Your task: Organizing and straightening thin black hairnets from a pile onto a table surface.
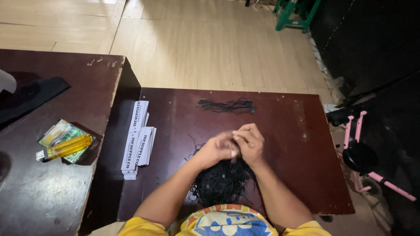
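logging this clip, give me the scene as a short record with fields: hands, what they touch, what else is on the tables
left hand: raised over the dark table, fingers pinched against the right hand
right hand: curled, meeting the left; whatever the grip holds is too small to tell
below hands: tangled pile of black strings at the near table edge
far side: small bundle of black strings, laid flat
left edge: stacks of white paper tags
side table: yellow lighter on green packets
floor: pale wood

White paper tags (136,140) stacked; perhaps green packet (65,136) left.
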